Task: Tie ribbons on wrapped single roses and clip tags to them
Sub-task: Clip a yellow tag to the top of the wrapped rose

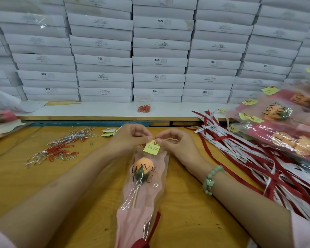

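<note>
My left hand [132,137] and right hand [177,143] both pinch the yellow tag [151,149] at the mouth of the wrapped rose [143,171] lying on the table [79,203]. The sleeve looks light, crinkly and slippery, so I'd grip its rim, never the soft bloom.

white boxes [159,43] stacked behind | silver twist ties [75,134] on wooden table [16,176], left

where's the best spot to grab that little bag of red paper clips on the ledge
Probably pinch the bag of paper clips by its slack clear top, coming from the front and above. The clips lie heaped at the bottom, and stacked white boxes close off the back.
</note>
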Tool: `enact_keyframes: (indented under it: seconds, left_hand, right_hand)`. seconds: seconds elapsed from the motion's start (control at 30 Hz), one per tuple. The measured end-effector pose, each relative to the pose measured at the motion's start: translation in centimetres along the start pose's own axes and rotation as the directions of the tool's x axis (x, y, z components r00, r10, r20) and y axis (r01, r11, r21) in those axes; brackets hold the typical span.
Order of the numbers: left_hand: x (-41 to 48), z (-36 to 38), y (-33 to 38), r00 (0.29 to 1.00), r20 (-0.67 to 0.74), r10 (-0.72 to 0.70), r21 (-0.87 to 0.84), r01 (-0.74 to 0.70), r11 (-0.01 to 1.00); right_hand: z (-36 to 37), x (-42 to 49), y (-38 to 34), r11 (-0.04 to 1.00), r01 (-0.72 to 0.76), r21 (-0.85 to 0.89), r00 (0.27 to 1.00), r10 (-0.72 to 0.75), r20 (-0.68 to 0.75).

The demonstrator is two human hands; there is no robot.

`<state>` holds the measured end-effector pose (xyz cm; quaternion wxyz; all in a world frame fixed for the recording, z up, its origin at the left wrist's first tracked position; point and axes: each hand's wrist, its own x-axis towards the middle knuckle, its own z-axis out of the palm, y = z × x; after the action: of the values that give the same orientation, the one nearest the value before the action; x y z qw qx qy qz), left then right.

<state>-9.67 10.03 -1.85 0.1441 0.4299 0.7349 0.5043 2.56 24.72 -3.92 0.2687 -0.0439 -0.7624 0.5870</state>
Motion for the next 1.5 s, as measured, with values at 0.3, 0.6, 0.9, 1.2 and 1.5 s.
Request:
enact_keyframes:
  seconds: [0.3,0.6,0.9,1.2,1.5]
  left_hand:
    - [0.14,-0.17,-0.15,1.0,-0.022,0.008,-0.005,-0.008,1.0]
    - [0.13,-0.12,-0.14,1.0,0.008,0.011,-0.02,-0.011,1.0]
    - [0.14,-0.07,-0.2,1.0,-0.001,-0.009,-0.019,0.009,1.0]
    - [0.02,0.23,0.07,1.0,0.024,-0.003,-0.024,0.004,1.0]
    - [-0.21,0.62,0.18,0.995,0.091,0.031,-0.007,-0.031,1.0]
  right_hand:
    - [0.06,0.04,-0.02,1.0,0.002,0.02,0.999,-0.003,0.035]
    - [-0.01,0.25,0.27,1.0,0.017,0.017,1.0,-0.018,0.019]
    - [0.04,0.19,0.23,0.999,0.034,0.007,0.999,-0.034,0.037]
    - [0.07,0.19,0.2,0.999,-0.019,0.028,1.0,0.019,0.007]
    - [-0.21,0.3,0.34,0.996,-0.03,0.088,0.99,0.042,-0.132]
